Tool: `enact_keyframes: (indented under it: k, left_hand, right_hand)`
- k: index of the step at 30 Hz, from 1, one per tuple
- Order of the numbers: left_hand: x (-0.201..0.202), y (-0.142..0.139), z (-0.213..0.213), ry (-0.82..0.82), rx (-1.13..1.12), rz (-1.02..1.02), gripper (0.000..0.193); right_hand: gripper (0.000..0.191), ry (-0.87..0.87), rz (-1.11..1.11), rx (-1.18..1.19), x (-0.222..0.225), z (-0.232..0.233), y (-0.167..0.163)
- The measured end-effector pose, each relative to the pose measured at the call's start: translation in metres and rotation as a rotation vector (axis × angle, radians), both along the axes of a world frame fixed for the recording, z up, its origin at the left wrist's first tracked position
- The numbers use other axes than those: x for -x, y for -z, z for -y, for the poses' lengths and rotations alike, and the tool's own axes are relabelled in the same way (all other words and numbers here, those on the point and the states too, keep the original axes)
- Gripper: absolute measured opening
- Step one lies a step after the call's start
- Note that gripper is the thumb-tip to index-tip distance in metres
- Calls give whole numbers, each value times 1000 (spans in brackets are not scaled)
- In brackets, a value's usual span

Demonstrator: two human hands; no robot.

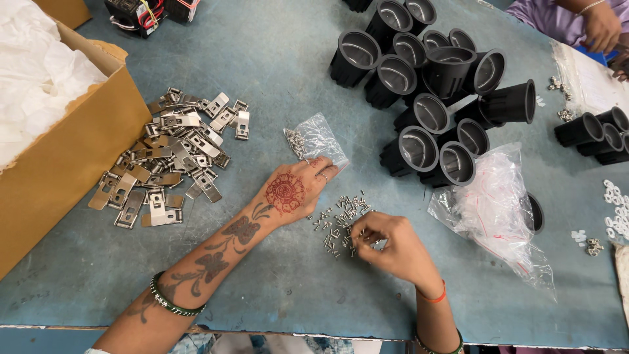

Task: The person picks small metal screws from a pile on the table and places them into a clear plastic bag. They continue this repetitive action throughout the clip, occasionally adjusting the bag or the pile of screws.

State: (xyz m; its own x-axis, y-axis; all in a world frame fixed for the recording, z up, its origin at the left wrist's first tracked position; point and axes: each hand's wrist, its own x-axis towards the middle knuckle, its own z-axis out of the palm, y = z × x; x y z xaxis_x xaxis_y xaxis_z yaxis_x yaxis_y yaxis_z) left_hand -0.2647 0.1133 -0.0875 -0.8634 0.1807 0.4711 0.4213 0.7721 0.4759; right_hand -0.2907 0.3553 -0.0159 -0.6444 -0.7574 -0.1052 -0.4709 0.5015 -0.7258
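Note:
My left hand [293, 190], patterned with henna, lies flat on the blue table, its fingertips on a small clear bag of screws [316, 139]. Just below it is a loose scatter of small silver screws [337, 219]. My right hand [386, 244] rests at the right edge of that scatter, fingers curled and pinching at the screws; whether one is held is hidden by the fingers.
A pile of metal clips [171, 157] lies left of my hands, beside a cardboard box [72, 154] of white wrapping. Black plastic cups [426, 85] cluster at the back. A crumpled clear bag [498, 210] lies right. Another person's hand [599, 26] works far right.

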Motion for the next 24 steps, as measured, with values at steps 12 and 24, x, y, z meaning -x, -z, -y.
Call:
enact_keyframes:
  k: [12,24]
  left_hand:
    - [-63,-30,24,4,-195,55,43]
    - [-101,-40,68,-19,-358,-20,39]
  right_hand:
    - [12,-16,-344,118,-46,75,-44]
    - [11,-5,-680,184,-85,141,-78]
